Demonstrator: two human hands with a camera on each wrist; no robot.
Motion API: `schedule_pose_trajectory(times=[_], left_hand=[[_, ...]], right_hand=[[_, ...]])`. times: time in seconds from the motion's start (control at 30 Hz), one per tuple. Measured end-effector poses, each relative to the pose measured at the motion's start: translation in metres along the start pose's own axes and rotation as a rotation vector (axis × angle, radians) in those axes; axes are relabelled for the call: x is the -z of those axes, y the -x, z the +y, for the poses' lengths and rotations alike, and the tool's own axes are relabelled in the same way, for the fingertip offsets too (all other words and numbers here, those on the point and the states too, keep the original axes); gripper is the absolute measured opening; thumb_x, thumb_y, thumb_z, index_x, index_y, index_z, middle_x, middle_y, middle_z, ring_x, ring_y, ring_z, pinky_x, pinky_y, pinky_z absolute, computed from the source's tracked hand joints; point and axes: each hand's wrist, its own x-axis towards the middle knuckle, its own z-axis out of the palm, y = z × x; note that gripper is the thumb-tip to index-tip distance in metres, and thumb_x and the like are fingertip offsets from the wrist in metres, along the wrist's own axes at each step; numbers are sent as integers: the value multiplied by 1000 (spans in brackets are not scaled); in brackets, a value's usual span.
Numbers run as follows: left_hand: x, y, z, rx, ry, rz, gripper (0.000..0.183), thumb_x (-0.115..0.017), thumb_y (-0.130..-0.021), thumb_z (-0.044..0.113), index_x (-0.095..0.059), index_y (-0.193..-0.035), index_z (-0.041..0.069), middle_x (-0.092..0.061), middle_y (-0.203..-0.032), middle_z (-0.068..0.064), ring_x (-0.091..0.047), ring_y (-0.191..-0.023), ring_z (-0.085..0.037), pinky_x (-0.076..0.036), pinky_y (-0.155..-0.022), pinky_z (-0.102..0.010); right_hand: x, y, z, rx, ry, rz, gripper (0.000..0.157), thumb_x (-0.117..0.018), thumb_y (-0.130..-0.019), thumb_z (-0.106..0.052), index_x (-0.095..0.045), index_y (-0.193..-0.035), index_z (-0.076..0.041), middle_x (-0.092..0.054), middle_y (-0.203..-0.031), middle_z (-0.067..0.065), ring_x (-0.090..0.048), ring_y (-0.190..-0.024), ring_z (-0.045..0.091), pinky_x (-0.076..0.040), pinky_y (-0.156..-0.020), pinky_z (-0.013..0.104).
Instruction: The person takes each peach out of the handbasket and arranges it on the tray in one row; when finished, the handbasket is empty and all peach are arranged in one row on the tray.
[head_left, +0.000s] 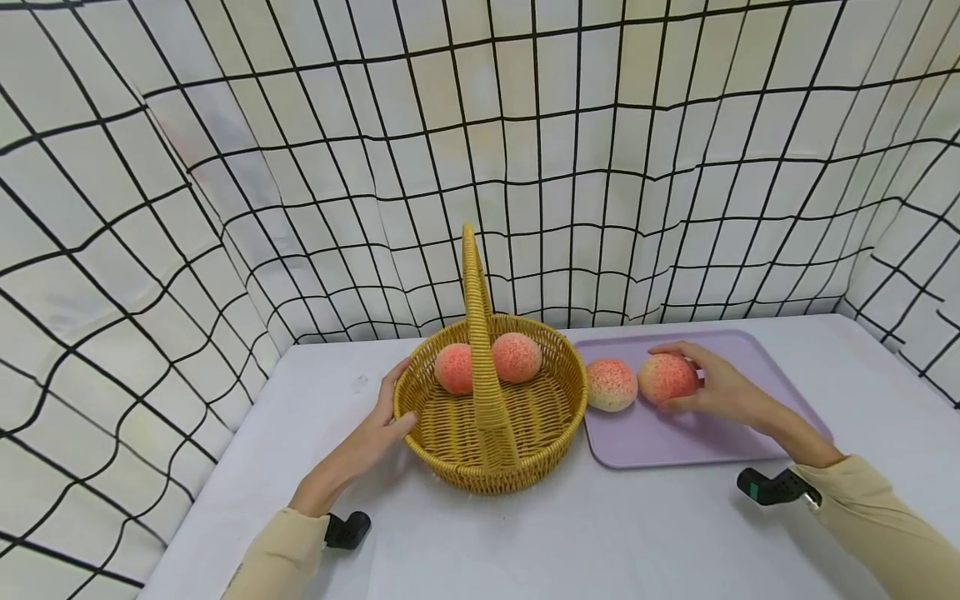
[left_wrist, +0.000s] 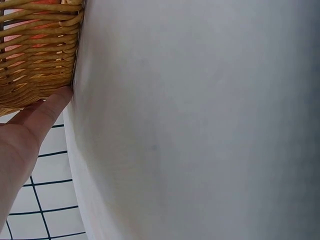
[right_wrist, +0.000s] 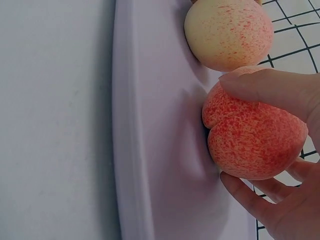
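A round wicker basket [head_left: 450, 454] with a tall handle stands mid-table and holds two peaches [head_left: 516, 357]. My left hand [head_left: 381, 423] rests against its left rim, thumb on the weave [left_wrist: 37, 55]. To the right lies a lilac tray [head_left: 675, 437] with two more peaches. My right hand [head_left: 716, 385] curls its fingers round the right-hand peach [head_left: 666, 377], which sits on the tray; the grip shows close up on that peach [right_wrist: 252, 137] in the right wrist view. The other, paler peach [head_left: 611, 384] lies just left of it, near the basket.
The white table [head_left: 585, 533] is closed in at the back and sides by a white sheet with a black grid [head_left: 480, 167]. Table edges run on the left and right. Bare tabletop lies in front of the basket and tray.
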Motion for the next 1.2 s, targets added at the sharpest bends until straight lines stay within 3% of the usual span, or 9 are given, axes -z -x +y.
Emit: schedule_pose_trajectory(times=[0.27, 0.43, 0.57, 0.67, 0.87, 1.1, 1.2], left_hand=[[-1, -2, 1, 8, 7, -5, 82, -43, -102, 10, 7, -167, 15, 7, -173, -19, -6, -158, -45, -13, -123, -57], [-1, -2, 1, 14, 6, -4, 82, -43, -102, 9, 7, -167, 15, 7, -173, -20, -7, -158, -44, -14, -123, -56], [0, -2, 2, 10, 2, -3, 82, -42, -102, 8, 7, -167, 15, 7, -173, -19, -6, -158, -44, -13, -123, -57], [0, -2, 1, 10, 2, -2, 82, -42, -102, 8, 7, -167, 15, 7, -173, -19, -6, -158, -44, -12, -123, -57], [0, -1, 1, 7, 3, 1, 82, -43, -102, 9, 7, -167, 14, 7, -173, -21, -6, -158, -46, -13, -123, -58], [0, 0, -1, -8, -3, -1, 81, -43, -102, 7, 7, -167, 14, 8, -173, -19, -3, -158, -46, -12, -123, -58], [0, 0, 0, -7, -5, -1, 82, -43, -102, 8, 6, -167, 14, 8, -173, -19, -3, -158, -46, -12, -123, -58]], right_hand=[[0, -1, 0, 8, -16, -17, 80, -92, -76, -9, -54, -145, -3, -57, -141, 22, -56, -117, 31, -51, -90, 31], [5, -1, -3, 4, -31, -50, 78, -89, -79, -10, -51, -148, -3, -53, -145, 25, -54, -125, 42, -53, -97, 46], [15, -2, -10, 15, -40, -53, 74, -84, -86, -9, -48, -150, -1, -50, -149, 27, -51, -132, 48, -44, -106, 62], [23, -8, -20, 47, -45, -16, 67, -79, -91, -8, -47, -150, 0, -50, -149, 27, -50, -134, 47, -40, -109, 64], [19, -39, -61, 139, -85, 36, 53, -77, -94, -9, -55, -141, -2, -55, -147, 15, -52, -133, 33, -42, -110, 59], [-13, -94, -115, 274, -115, -87, 50, -79, -91, -6, -59, -137, -3, -57, -142, 16, -55, -130, 34, -47, -108, 57], [-30, -115, -129, 290, -116, -163, 48, -79, -91, -4, -60, -136, 0, -56, -140, 19, -56, -129, 37, -49, -106, 57]])
